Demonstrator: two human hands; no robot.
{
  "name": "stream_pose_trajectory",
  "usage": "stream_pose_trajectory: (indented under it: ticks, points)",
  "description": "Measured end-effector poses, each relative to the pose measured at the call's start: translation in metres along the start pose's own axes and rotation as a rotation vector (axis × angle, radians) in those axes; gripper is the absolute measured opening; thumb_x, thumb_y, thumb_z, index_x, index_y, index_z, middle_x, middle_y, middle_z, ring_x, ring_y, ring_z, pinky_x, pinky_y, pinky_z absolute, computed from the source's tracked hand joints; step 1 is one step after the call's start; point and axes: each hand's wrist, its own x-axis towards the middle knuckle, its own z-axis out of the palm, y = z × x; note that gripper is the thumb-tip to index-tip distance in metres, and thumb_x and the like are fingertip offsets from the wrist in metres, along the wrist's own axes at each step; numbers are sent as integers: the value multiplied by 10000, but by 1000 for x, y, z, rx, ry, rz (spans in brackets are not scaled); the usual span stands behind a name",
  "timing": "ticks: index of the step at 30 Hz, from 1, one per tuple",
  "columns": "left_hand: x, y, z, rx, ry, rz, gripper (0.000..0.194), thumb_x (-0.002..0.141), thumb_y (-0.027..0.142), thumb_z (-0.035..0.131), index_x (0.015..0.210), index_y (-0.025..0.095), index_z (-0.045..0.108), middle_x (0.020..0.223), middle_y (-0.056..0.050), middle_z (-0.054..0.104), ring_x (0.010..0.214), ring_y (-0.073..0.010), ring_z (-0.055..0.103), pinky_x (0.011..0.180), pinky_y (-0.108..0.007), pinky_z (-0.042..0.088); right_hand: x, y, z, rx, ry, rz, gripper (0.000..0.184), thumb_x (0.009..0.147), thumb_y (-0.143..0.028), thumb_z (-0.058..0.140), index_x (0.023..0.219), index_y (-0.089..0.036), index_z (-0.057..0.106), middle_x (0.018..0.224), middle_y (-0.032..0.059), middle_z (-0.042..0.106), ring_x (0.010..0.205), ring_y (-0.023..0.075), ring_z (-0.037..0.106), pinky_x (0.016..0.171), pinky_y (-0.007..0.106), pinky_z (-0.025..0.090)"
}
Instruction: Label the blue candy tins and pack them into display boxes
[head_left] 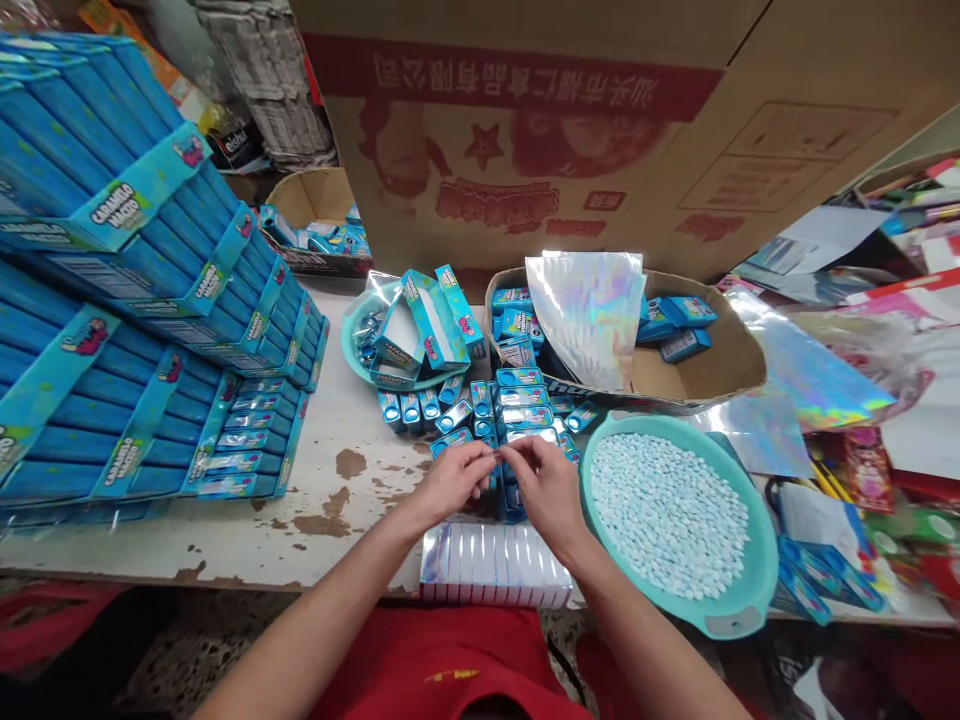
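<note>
Going far left now, on the table [311, 555]: stacks of display boxes [150, 260]. Swinging to the middle: small boxes [521, 394] in a cluster, just under left hand [455, 482] and right hand [551, 490]. Nearer the body, along the table's edge, a pack [495, 565]. Behind the cluster, on the left, a bowl [350, 343] with open cartons [442, 335] in it; to its right, a cardboard tray [712, 378] with foil sheets [589, 315] and more boxes [684, 312] inside. Behind that, a carton [525, 150]. And right of the hands, a basin [763, 570] of pellets [667, 510]!
</note>
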Motion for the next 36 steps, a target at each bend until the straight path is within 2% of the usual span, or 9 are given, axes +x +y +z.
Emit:
stream_pose_trajectory:
  ticks: [5,10,15,19,22,25,27,31,36]
  points:
    - [52,22,-23,60,17,107,204,826,352,462,972,212,439,547,89,515,415,-81,462,446,-196,334,56,10,6,-101,169,-8,151,785,-326,575,744,-208,662,852,69,597,864,232,537,782,371,423]
    - [100,34,-36,186,47,186,150,790,203,396,940,211,404,568,86,514,449,-84,452,487,-207,350,104,19,12,-108,219,82,133,732,-303,601,690,-199,673,916,91,580,943,262,520,846,404,395]
    - [122,22,-32,150,73,114,151,780,176,395,926,214,388,519,100,447,421,-89,411,462,-202,319,124,34,22,-92,225,179,80,675,-251,604,628,-194,635,880,89,579,950,268,521,869,406,381]
    - [127,7,-24,191,196,119,151,843,216,364,987,212,410,539,90,453,421,-98,425,477,-215,351,134,51,24,97,236,318,299,537,-316,715,779,-192,592,841,36,582,826,223,545,786,365,425]
    - [122,0,-23,375,316,66,221,814,228,471,1032,196,491,626,25,566,606,-163,565,626,-290,445,140,59,20,194,182,378,336,534,-359,712,779,-186,560,742,3,576,700,186,558,672,322,452]
    - [110,-7,-17,405,400,45,294,853,271,438,1109,170,541,941,-88,661,940,-234,602,843,-373,443,143,63,17,231,147,388,332,561,-389,701,762,-181,539,691,-12,569,630,159,557,612,291,453]
    - [101,-11,-6,387,437,97,415,921,343,303,1246,163,488,1242,-121,571,1169,-233,506,978,-381,379,143,65,16,226,145,378,379,530,-410,728,767,-186,535,694,-20,572,629,150,552,616,283,447]
    - [93,-16,9,431,349,175,607,911,513,297,1417,178,314,1486,-98,326,1380,-249,249,1109,-416,210,146,66,15,240,89,401,405,472,-449,764,696,-188,550,611,-29,563,589,158,543,592,300,438]
    - [88,-16,-5,450,326,76,524,926,488,256,1247,191,545,1345,-98,512,1292,-238,390,1080,-414,246,147,57,-2,327,11,394,385,544,-480,725,712,-150,620,646,30,638,615,186,590,593,327,465]
